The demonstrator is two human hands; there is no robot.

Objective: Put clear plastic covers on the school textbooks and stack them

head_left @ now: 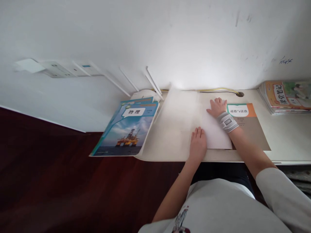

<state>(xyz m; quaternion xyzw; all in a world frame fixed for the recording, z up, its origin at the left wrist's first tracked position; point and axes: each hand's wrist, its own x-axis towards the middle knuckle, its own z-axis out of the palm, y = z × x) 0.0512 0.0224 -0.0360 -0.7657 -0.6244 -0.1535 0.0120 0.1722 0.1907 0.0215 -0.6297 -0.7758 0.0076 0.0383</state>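
Observation:
A textbook (252,132) with a grey-brown cover and an orange top corner lies on the white desktop (289,132). Over its left part lies a whitish sheet (215,134). Leftward from there spreads a pale see-through sheet (176,116), its far-left corner raised and blurred; whether the two are one piece I cannot tell. My left hand (198,142) rests flat near the front edge, fingers stretched out at the sheet's side. My right hand (217,107), with a grey wristband (227,122), presses down with spread fingers near the textbook's upper left.
Physics textbooks (126,129) with blue covers are stacked at the desk's left end, jutting over the edge. More books (286,97) lie at the back right. A yellow cable (213,89) runs along the wall to a hole (240,94). White trunking and sockets (63,69) are on the wall.

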